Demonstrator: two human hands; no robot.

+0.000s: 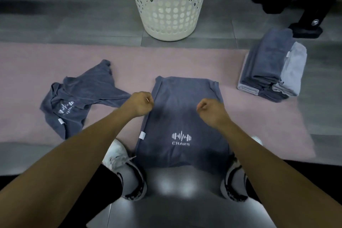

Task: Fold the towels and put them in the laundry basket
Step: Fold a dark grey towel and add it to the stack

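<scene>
On mat (pixel 185 61), towel (pixel 185 116) (folded), both fists above

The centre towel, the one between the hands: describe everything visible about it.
The centre towel is blue-grey soft cloth, folded into a long flat panel lying on the pink mat, its near end reaching the shoes. A white barbell-and-pulse logo with lettering faces up near that end, and a small white tag sticks out of its left edge. The left hand is curled at the left edge, apparently pinching it; the right hand is curled over the cloth, grip unclear.
</scene>
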